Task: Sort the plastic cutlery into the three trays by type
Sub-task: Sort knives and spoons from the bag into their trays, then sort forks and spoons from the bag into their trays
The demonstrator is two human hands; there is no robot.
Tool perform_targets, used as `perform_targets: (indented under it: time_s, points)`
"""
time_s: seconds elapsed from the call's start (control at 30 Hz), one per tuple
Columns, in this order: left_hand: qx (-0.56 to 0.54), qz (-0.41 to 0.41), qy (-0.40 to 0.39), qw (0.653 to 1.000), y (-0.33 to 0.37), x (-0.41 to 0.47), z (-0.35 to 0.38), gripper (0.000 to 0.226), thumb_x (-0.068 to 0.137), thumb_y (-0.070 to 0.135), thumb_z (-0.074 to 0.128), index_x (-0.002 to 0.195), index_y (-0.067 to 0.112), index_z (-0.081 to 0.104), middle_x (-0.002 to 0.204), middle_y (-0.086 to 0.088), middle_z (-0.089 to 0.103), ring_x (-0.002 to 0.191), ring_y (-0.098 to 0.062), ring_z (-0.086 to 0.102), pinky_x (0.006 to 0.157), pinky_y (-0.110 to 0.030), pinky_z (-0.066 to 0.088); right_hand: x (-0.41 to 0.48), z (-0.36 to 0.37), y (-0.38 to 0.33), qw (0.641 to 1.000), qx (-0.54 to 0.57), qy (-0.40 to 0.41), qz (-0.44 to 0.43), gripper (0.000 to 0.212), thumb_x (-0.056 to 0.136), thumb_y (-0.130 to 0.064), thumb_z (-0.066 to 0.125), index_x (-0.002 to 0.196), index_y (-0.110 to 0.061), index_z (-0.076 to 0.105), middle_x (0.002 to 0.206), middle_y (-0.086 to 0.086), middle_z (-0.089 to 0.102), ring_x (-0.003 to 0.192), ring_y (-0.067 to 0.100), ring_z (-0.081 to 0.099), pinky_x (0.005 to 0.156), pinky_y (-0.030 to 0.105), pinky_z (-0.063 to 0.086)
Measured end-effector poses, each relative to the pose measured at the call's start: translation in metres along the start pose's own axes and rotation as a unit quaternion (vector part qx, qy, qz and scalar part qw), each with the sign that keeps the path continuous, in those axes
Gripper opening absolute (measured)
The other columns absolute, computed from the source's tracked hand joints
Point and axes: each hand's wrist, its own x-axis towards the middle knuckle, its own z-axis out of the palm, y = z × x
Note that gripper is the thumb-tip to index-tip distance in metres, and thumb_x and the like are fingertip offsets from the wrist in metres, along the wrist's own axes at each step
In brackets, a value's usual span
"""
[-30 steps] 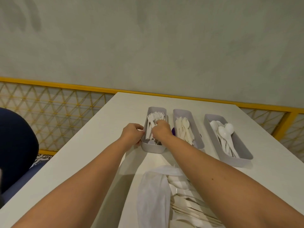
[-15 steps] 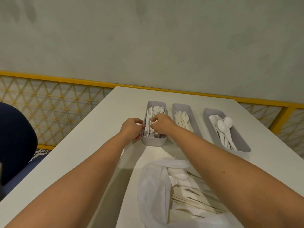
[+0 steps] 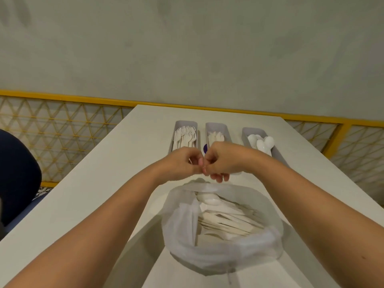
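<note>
Three grey trays stand in a row at the far side of the white table (image 3: 124,163). The left tray (image 3: 176,124) holds forks (image 3: 185,138), the middle tray (image 3: 216,124) knives (image 3: 215,137), the right tray (image 3: 279,152) spoons (image 3: 261,142). Near me lies an open white plastic bag (image 3: 180,225) with several mixed cutlery pieces (image 3: 224,219). My left hand (image 3: 180,165) and my right hand (image 3: 224,161) meet fingertip to fingertip above the bag's far rim, fingers curled. A thin white sliver shows inside my left hand's pinch; what it is I cannot tell.
A small purple object (image 3: 205,148) peeks out between the fork and knife trays. A yellow railing with mesh (image 3: 62,98) runs behind the table under a grey wall. A dark blue seat (image 3: 16,173) stands off the table's left edge.
Both hands have left the fork tray and drawn back toward me, now meeting over the bag. The view has tilted down, showing more of the bag.
</note>
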Motion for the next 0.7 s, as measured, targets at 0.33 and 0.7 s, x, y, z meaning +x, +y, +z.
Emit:
perform_targets:
  time_s: [0.33, 0.7]
  points:
    - [0.250, -0.051, -0.146, 0.956, -0.004, -0.032, 0.023, 0.040, 0.078, 0.025, 0.070, 0.115, 0.029, 0.055, 0.123, 0.004, 0.033, 0.115, -0.018, 0.044, 0.098, -0.033, 0.044, -0.034, 0.050, 0.023, 0.984, -0.160, -0.081, 0.006, 0.047, 0.070, -0.038, 0.078, 0.106, -0.019, 0.055, 0.096, -0.006, 0.051, 0.089, 0.017, 0.054, 0.074, 0.030, 0.045]
    - [0.230, -0.065, -0.081, 0.968, -0.007, -0.046, 0.021, 0.064, 0.083, 0.003, 0.058, 0.140, 0.020, 0.034, 0.139, 0.007, 0.034, 0.120, -0.016, 0.043, 0.087, -0.019, 0.039, -0.047, 0.077, 0.030, 0.987, -0.161, -0.010, -0.024, 0.065, 0.080, -0.034, 0.069, 0.137, -0.025, 0.039, 0.122, 0.004, 0.040, 0.113, 0.023, 0.043, 0.087, 0.031, 0.040]
